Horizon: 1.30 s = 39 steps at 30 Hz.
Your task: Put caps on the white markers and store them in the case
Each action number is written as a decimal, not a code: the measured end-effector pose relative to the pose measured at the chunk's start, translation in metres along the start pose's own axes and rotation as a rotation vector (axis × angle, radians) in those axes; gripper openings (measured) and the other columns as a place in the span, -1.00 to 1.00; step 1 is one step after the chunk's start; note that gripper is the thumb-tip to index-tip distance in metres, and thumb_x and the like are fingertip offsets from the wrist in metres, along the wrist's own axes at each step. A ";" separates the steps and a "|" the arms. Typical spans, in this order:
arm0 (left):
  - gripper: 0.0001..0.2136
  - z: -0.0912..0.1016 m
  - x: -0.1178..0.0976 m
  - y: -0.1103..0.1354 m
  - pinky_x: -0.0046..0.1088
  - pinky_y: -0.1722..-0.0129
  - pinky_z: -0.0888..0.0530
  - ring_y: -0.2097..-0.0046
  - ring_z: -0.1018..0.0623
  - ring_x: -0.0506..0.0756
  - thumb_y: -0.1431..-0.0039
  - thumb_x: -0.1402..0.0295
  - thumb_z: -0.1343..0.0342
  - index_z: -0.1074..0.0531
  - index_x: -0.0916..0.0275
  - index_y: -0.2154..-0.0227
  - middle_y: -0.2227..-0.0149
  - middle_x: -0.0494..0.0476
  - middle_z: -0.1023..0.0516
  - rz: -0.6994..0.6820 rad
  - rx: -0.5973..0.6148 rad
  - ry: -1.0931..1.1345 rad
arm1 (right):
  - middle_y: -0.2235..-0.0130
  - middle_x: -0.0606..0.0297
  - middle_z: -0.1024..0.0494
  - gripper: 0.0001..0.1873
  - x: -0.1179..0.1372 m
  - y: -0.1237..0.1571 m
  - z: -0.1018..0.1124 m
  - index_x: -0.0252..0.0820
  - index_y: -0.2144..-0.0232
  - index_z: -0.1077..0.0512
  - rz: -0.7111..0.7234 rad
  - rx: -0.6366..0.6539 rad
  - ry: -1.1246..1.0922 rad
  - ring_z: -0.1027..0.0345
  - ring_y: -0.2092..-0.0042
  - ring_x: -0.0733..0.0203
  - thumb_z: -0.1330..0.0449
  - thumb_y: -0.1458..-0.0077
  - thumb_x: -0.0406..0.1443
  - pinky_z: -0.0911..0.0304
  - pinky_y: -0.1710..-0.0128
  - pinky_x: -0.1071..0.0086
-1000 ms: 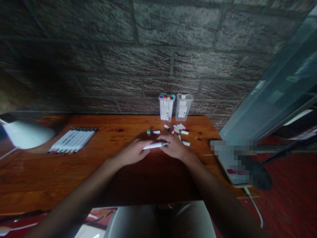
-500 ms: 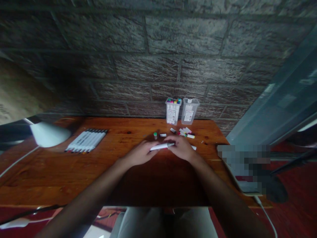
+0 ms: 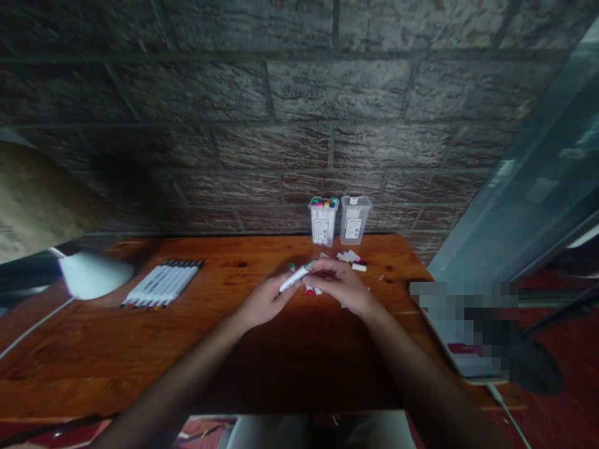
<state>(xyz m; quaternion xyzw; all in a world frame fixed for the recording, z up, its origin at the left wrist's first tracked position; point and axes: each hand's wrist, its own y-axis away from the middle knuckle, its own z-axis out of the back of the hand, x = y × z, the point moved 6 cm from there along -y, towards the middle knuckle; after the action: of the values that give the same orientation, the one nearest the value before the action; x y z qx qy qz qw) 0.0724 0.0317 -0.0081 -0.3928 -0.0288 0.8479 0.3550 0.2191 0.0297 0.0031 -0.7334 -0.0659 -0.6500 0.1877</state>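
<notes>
A white marker (image 3: 296, 278) with a grey tip end slants up to the right between my hands, above the middle of the table. My left hand (image 3: 262, 300) grips its lower end between thumb and fingers. At the upper end, the curled fingers and thumb of my right hand (image 3: 349, 290) close about the marker; their exact contact is partly hidden. Below and behind the hands lie small loose caps, among them a red-ended one (image 3: 309, 290) and a green one (image 3: 291, 267). More white caps (image 3: 349, 256) and a yellow-edged one (image 3: 359, 267) lie beyond my right hand.
Several white markers (image 3: 163, 282) lie side by side at the left, near a lamp (image 3: 96, 274). Against the brick wall stand a clear box (image 3: 322, 227) of colourful-ended markers and a second clear box (image 3: 353, 224). A partly blurred-out device (image 3: 477, 368) sits at the right edge.
The marker has turned from nearly level to a steeper slant, its grey end higher. My right hand has shifted slightly, uncovering the red-ended cap. The whole view has tilted up a little.
</notes>
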 end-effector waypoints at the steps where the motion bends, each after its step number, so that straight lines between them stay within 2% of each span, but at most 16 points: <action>1: -0.76 0.000 0.000 0.000 -0.44 0.13 -0.44 0.19 -0.54 0.08 -0.33 0.28 0.05 -0.44 0.27 0.12 0.19 0.13 -0.58 0.000 0.001 -0.003 | 0.39 0.36 -0.55 -0.75 0.000 0.000 -0.001 -0.19 0.35 -0.53 0.010 0.003 0.005 -0.37 0.38 0.33 -0.38 0.10 -0.20 -0.25 0.36 0.46; 6: -0.76 0.001 -0.006 0.000 -0.46 0.14 -0.43 0.20 -0.52 0.06 -0.33 0.26 0.05 -0.41 0.25 0.10 0.20 0.11 -0.56 0.014 -0.014 0.006 | 0.43 0.38 -0.51 -0.74 0.001 -0.001 -0.002 -0.21 0.36 -0.53 0.037 -0.023 0.029 -0.30 0.43 0.36 -0.35 0.06 -0.16 -0.20 0.42 0.48; 13: -0.79 0.007 -0.013 0.001 -0.52 0.22 -0.40 0.28 -0.47 0.01 -0.33 0.23 0.05 -0.40 0.23 0.16 0.31 0.03 -0.50 0.034 -0.071 -0.016 | 0.48 0.43 -0.45 -0.77 0.013 0.002 0.018 -0.17 0.43 -0.49 0.018 -0.247 -0.016 -0.17 0.52 0.43 -0.36 0.09 -0.15 -0.08 0.54 0.52; 18: -0.80 0.005 -0.014 0.002 -0.54 0.29 -0.38 0.33 -0.46 0.00 -0.34 0.24 0.07 -0.36 0.22 0.14 0.36 0.01 -0.49 0.039 -0.066 -0.007 | 0.43 0.39 -0.50 -0.74 0.008 0.001 0.013 -0.16 0.38 -0.51 -0.018 -0.198 -0.006 -0.25 0.47 0.39 -0.34 0.08 -0.12 -0.14 0.50 0.50; 21: -0.79 0.004 -0.015 0.003 -0.54 0.33 -0.36 0.39 -0.43 -0.01 -0.34 0.24 0.07 -0.32 0.21 0.09 0.42 -0.03 -0.45 0.044 -0.054 -0.013 | 0.45 0.40 -0.49 -0.72 0.003 -0.002 0.009 -0.17 0.36 -0.52 -0.006 -0.165 0.004 -0.23 0.49 0.40 -0.34 0.08 -0.10 -0.12 0.52 0.50; 23: -0.80 0.006 -0.013 0.003 -0.52 0.34 -0.35 0.43 -0.41 -0.01 -0.35 0.24 0.10 -0.30 0.21 0.11 0.47 -0.06 -0.40 0.055 -0.065 -0.020 | 0.48 0.41 -0.48 -0.72 0.001 -0.003 0.011 -0.16 0.35 -0.53 0.010 -0.175 0.021 -0.19 0.52 0.41 -0.34 0.08 -0.11 -0.10 0.54 0.50; 26: -0.77 0.015 -0.004 0.001 -0.50 0.29 -0.36 0.39 -0.44 0.01 -0.38 0.22 0.18 -0.31 0.21 0.23 0.44 -0.02 -0.42 0.104 -0.129 -0.055 | 0.51 0.41 -0.48 -0.73 -0.004 -0.004 0.019 -0.16 0.31 -0.53 -0.005 -0.230 0.032 -0.21 0.54 0.40 -0.31 0.04 -0.13 -0.14 0.54 0.49; 29: -0.71 0.031 0.011 0.000 -0.45 0.24 -0.38 0.30 -0.50 0.06 -0.36 0.17 0.18 -0.36 0.22 0.30 0.36 0.06 -0.50 0.192 -0.247 -0.158 | 0.49 0.36 -0.52 -0.80 -0.006 -0.004 0.026 -0.19 0.35 -0.53 0.028 -0.276 0.187 -0.33 0.48 0.33 -0.27 -0.01 -0.18 -0.24 0.46 0.45; 32: -0.66 0.041 0.025 0.001 -0.43 0.26 -0.39 0.28 -0.54 0.12 -0.31 0.11 0.14 -0.44 0.23 0.29 0.33 0.11 -0.57 0.284 -0.286 -0.270 | 0.42 0.31 -0.59 -0.86 -0.001 -0.002 0.026 -0.19 0.38 -0.54 0.140 -0.295 0.468 -0.40 0.41 0.28 -0.22 -0.08 -0.25 -0.27 0.35 0.41; 35: -0.63 0.043 0.032 0.003 -0.44 0.35 -0.37 0.34 -0.56 0.12 -0.28 0.07 0.12 -0.49 0.20 0.30 0.38 0.11 -0.60 0.376 -0.225 -0.355 | 0.43 0.32 -0.61 -0.87 -0.001 0.000 0.021 -0.17 0.39 -0.54 0.160 -0.256 0.679 -0.40 0.45 0.29 -0.18 -0.12 -0.28 -0.25 0.38 0.42; 39: -0.63 0.041 0.036 0.007 -0.44 0.48 -0.28 0.41 -0.56 0.15 -0.24 0.04 0.10 -0.51 0.17 0.32 0.46 0.12 -0.59 0.517 -0.105 -0.505 | 0.42 0.32 -0.62 -0.89 -0.004 0.000 0.020 -0.17 0.42 -0.54 0.137 -0.243 0.805 -0.42 0.44 0.27 -0.20 -0.09 -0.34 -0.26 0.38 0.42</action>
<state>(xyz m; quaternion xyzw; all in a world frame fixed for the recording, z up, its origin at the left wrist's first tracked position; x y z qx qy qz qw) 0.0246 0.0583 -0.0056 -0.1829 -0.0590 0.9772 0.0899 0.2369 0.0376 -0.0023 -0.4408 0.1386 -0.8735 0.1536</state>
